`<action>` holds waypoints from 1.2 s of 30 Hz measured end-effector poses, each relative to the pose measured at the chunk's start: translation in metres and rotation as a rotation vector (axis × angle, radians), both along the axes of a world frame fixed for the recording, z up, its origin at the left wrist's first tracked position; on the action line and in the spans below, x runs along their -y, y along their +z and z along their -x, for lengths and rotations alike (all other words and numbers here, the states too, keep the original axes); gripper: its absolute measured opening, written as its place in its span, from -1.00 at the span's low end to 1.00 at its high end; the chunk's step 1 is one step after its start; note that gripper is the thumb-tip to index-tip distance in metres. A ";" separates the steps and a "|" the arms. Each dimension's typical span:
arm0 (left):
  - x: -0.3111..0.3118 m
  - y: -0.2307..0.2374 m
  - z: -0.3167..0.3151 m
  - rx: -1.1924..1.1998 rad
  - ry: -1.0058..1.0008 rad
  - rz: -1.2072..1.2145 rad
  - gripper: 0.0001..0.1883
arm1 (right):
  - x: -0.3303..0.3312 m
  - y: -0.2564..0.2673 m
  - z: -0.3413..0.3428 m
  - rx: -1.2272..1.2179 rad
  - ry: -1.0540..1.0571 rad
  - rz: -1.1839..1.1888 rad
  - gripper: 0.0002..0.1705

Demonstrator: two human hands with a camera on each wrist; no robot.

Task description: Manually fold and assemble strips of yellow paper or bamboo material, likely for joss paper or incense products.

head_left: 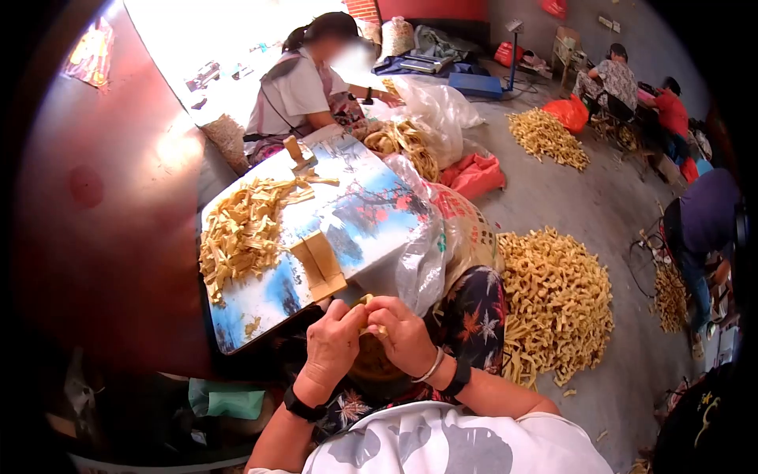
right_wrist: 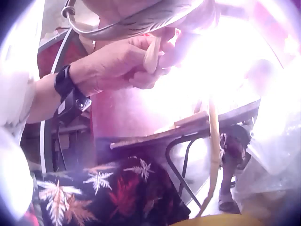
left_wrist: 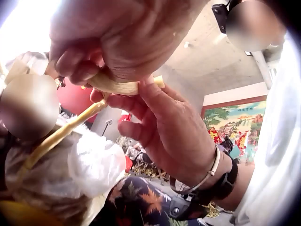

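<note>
Both hands meet over the lap at the table's near edge. The left hand pinches one end of a pale yellow strip, its fingers curled round it. The right hand grips the same piece close beside it, thumb on top in the left wrist view. A long tan strip hangs down from between the hands. In the right wrist view the left hand holds a short folded part of the strip. Fingertips partly hide the piece.
A painted table carries loose yellow strips and a wooden block. A person sits across it. Right of the lap lie a sack and a large pile of knotted pieces. Others sit at the far right.
</note>
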State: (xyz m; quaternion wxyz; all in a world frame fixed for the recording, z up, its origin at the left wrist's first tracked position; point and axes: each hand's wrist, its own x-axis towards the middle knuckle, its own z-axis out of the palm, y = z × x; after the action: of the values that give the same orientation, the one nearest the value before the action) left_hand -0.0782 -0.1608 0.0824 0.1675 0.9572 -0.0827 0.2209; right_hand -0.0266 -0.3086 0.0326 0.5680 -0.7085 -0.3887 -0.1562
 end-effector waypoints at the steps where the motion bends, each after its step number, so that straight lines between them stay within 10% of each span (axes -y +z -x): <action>1: -0.001 0.012 -0.005 0.053 -0.018 -0.031 -0.81 | -0.001 0.009 -0.004 0.023 0.006 -0.039 -0.88; 8: 0.008 0.104 -0.014 0.398 -0.105 -0.308 -0.70 | 0.002 0.098 -0.028 0.119 0.076 -0.267 -0.81; 18: 0.000 0.027 -0.012 0.341 -0.010 -0.104 -0.49 | -0.035 0.035 -0.015 -1.274 0.413 -0.719 -0.82; 27: -0.005 -0.005 -0.001 0.178 0.049 0.089 -0.61 | -0.032 -0.014 -0.009 -0.566 0.230 -0.165 -0.85; 34: -0.014 -0.025 0.011 0.128 0.027 0.366 -0.69 | -0.008 -0.012 -0.022 -1.240 0.903 -0.182 -0.78; 36: -0.013 -0.031 0.013 0.112 0.145 0.429 -0.72 | -0.009 -0.009 -0.020 -1.222 0.805 -0.186 -0.75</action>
State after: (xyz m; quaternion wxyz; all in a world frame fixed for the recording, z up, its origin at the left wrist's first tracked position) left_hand -0.0914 -0.1476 0.0511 0.3458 0.8895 0.0261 0.2976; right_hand -0.0063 -0.2994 0.0241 0.7544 -0.4204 -0.2181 0.4546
